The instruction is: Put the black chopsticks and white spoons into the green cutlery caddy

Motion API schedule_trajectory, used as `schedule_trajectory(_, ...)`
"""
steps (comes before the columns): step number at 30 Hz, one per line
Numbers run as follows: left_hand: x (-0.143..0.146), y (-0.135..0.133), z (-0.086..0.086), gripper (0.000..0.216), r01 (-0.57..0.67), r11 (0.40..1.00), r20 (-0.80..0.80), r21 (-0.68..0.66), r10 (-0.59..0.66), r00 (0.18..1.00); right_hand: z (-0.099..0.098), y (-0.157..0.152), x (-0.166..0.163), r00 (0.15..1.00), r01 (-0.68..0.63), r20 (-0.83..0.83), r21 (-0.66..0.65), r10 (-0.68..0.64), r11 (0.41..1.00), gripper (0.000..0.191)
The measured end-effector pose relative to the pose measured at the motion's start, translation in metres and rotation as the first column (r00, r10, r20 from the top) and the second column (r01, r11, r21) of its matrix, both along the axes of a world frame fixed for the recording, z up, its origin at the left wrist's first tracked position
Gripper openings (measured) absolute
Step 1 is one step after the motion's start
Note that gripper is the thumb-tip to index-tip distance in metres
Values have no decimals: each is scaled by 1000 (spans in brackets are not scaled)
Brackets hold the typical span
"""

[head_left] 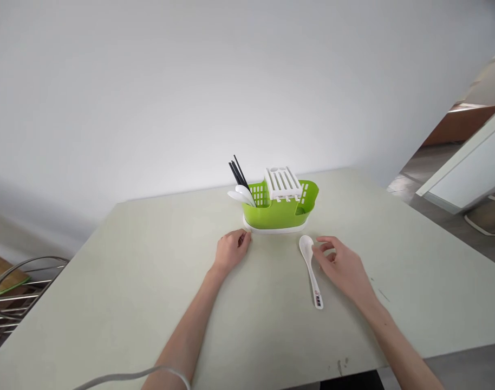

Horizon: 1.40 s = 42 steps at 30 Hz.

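A white long-handled spoon (pixel 307 250) lies on the table, its bowl pointing away from me and a small printed mark near the handle's end. My right hand (pixel 340 266) is just right of the bowl, fingers bent and apart, holding nothing. Behind it stands a green utensil basket (pixel 275 218) on a white base tray (pixel 278 231). Black chopsticks (pixel 240 176) and white spoons (pixel 244 194) lean out of its left compartment. My left hand (pixel 230 250) rests on the table in a loose fist, close against the tray's left front corner; whether they touch I cannot tell.
A white slotted rack with hooks (pixel 284 183) sits across the basket's middle. The pale table (pixel 158 260) reaches the wall (pixel 182 97) behind. A grey cable (pixel 129 375) crosses my left forearm. A metal rack (pixel 20 292) stands off the table's left side.
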<state>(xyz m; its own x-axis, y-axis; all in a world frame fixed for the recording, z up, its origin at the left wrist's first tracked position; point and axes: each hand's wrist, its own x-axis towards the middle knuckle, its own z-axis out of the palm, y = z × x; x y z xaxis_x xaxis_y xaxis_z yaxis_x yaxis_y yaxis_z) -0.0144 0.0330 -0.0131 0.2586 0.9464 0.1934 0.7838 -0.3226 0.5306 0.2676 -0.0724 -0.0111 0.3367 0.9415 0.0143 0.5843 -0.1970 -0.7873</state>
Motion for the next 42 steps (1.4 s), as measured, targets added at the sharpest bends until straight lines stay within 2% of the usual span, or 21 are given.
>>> schedule_trajectory(4, 0, 0, 0, 37, -6, 1000, -6, -4, 6, 1000, -15, 2, -3, 993, 22, 115, -23, -19, 999, 50)
schedule_trajectory(11, 1, 1, 0, 36, 1, 1000, -15, -10, -1, 1000, -17, 10, -16, 956, -80, 277, -86, 101, 993, 30)
schedule_trajectory(17, 1, 1, 1, 35, 12, 1000, -3, 1, -12, 1000, -24, 5, -28, 952, -67, 297, -40, 76, 997, 35)
schedule_trajectory(25, 0, 1, 1, 36, 6, 1000, -3, 12, -6, 1000, -29, 1, -26, 954, -90, 288, 0, 86, 996, 37)
schedule_trajectory(29, -1, 0, 0, 35, 5, 1000, -3, 8, -5, 1000, -26, -3, -26, 980, -85, 181, 29, 78, 996, 40)
schedule_trajectory(35, -1, -1, -1, 36, 11, 1000, 4, 10, -11, 1000, -14, -8, -19, 987, -49, -144, 151, 71, 987, 48)
schedule_trajectory(38, -1, 0, -2, 36, 7, 1000, 3, 16, -7, 1000, 3, -7, -18, 952, -67, -285, 177, 116, 982, 47)
schedule_trajectory(42, -1, 0, -3, 37, 8, 1000, -3, 16, -8, 1000, 41, -2, -26, 893, -54, -414, 292, 177, 955, 44)
